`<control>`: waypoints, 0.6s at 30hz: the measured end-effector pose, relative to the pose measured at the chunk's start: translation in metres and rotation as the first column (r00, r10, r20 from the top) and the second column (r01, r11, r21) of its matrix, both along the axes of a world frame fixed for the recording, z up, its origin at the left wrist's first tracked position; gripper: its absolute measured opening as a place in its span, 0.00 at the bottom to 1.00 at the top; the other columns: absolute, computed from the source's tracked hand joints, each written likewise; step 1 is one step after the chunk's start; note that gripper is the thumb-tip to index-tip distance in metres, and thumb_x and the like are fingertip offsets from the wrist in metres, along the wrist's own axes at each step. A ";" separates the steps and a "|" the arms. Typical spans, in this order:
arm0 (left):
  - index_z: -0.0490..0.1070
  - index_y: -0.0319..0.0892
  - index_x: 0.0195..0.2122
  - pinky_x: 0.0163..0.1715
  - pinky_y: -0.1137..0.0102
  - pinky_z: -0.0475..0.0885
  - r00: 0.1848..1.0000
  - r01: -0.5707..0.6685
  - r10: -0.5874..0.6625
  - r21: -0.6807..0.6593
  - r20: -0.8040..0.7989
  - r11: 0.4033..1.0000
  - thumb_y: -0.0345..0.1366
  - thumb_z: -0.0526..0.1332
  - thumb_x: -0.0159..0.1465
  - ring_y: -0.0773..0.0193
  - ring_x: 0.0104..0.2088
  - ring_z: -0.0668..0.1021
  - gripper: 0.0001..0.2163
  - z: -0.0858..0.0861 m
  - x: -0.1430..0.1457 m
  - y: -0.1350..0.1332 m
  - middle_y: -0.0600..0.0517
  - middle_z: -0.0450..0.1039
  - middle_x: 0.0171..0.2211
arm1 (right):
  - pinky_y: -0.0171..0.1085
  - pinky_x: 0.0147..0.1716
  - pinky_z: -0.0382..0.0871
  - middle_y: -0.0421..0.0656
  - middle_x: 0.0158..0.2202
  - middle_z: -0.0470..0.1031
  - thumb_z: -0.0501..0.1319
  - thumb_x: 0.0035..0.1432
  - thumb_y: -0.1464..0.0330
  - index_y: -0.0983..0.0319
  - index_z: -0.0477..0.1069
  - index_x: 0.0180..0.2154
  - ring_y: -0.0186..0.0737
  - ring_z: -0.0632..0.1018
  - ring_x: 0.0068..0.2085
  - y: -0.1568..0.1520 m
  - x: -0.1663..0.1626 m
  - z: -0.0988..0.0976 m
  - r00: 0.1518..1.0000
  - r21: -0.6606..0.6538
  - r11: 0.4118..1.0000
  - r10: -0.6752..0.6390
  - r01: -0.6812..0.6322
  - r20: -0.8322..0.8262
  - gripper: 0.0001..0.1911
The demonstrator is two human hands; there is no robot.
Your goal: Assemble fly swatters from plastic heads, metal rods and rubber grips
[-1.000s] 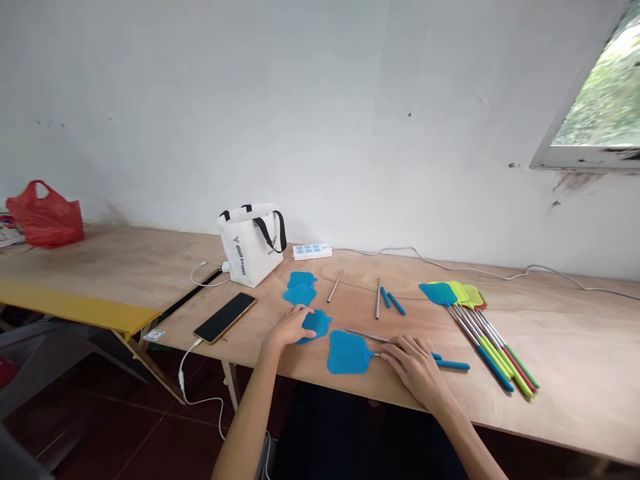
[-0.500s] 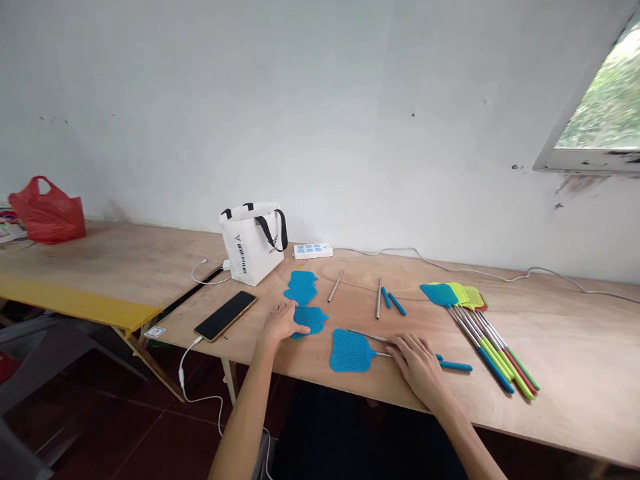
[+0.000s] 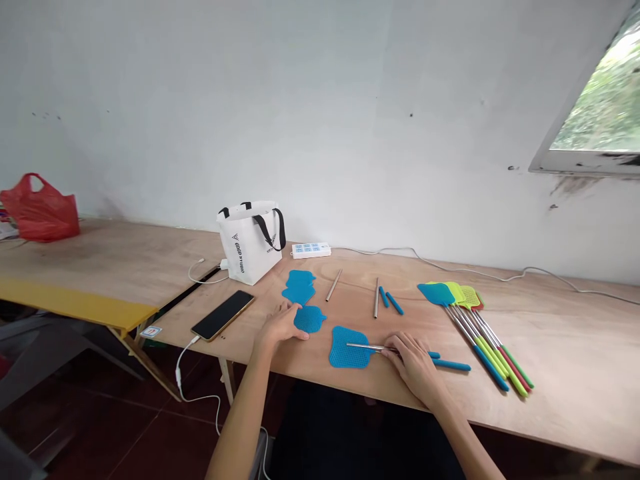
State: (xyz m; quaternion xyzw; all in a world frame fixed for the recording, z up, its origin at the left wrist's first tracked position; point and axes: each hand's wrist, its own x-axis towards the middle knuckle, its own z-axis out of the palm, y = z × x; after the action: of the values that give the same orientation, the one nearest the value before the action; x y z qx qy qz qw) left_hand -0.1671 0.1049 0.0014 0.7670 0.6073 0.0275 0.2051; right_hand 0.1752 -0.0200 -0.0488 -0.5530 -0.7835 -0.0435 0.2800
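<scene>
My left hand [image 3: 281,328] curls around the left side of a blue fly swatter head [image 3: 309,320], thumb at its lower edge and index finger near its upper edge. Just behind lie more blue swatter heads [image 3: 299,291], overlapping. My right hand [image 3: 411,360] is closed on a thin metal rod [image 3: 361,346] with a blue grip showing behind the fingers. That rod's tip points left, over a second blue swatter head [image 3: 345,357]. Under the same hand lies this swatter's shaft, its blue handle [image 3: 453,365] sticking out to the right.
Loose metal tubes [image 3: 377,298] and blue grips [image 3: 395,303] lie mid-table. Several coloured fly swatters [image 3: 480,333] are fanned out at right. A phone [image 3: 223,315] on a cable, a white bag [image 3: 250,247] and a power strip [image 3: 311,251] are at left and back.
The metal rod under my right hand has swung down, so its tip now crosses the nearer swatter head. My left thumb has shifted to the lower edge of its swatter head.
</scene>
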 end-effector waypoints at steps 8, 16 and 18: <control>0.62 0.47 0.62 0.59 0.55 0.65 0.993 0.036 -0.037 0.011 0.112 0.999 0.52 0.69 0.50 0.40 0.65 0.64 0.39 -0.005 -0.005 0.005 0.39 0.61 0.64 | 0.41 0.40 0.72 0.45 0.40 0.77 0.46 0.68 0.75 0.56 0.71 0.47 0.45 0.77 0.41 -0.003 0.001 -0.001 0.993 -0.017 0.995 0.094 -0.096 -0.077 0.17; 0.60 0.46 0.66 0.59 0.56 0.65 0.979 0.081 -0.077 -0.013 0.187 0.997 0.55 0.71 0.47 0.40 0.66 0.64 0.46 -0.006 -0.009 0.009 0.39 0.59 0.65 | 0.44 0.43 0.74 0.46 0.48 0.78 0.47 0.61 0.81 0.53 0.67 0.62 0.46 0.76 0.44 -0.005 0.002 0.000 0.986 0.107 0.981 0.158 -0.164 0.062 0.33; 0.59 0.48 0.67 0.60 0.57 0.65 0.976 0.084 -0.078 -0.024 0.203 0.996 0.57 0.71 0.46 0.40 0.66 0.63 0.48 -0.008 -0.011 0.010 0.41 0.58 0.66 | 0.42 0.41 0.73 0.46 0.46 0.78 0.47 0.64 0.79 0.53 0.68 0.62 0.45 0.77 0.43 -0.005 0.001 0.001 0.985 0.120 0.980 0.149 -0.159 0.089 0.30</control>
State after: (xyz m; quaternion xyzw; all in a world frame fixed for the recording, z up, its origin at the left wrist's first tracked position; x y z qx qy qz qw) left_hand -0.1781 0.1148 -0.0063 0.7809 0.5519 0.0869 0.2792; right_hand 0.1766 -0.0252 -0.0481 -0.4696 -0.8301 -0.0933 0.2858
